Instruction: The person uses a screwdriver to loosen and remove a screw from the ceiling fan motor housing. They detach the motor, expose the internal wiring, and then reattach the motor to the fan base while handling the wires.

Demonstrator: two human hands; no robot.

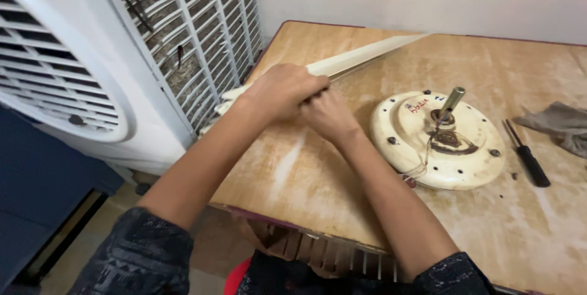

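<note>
Hands [306,102] side by side, each grip curled around cream fan blade [361,56], motor housing [437,142] nearby

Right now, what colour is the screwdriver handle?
Black; the screwdriver shows best in the head view.

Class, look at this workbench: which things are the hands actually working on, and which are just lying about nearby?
In hand:
- left hand and right hand, both gripping the cream fan blade

Lying about:
- round cream fan motor housing with brass shaft
- black-handled screwdriver
- grey rag
- white air cooler beside the wooden table
</note>
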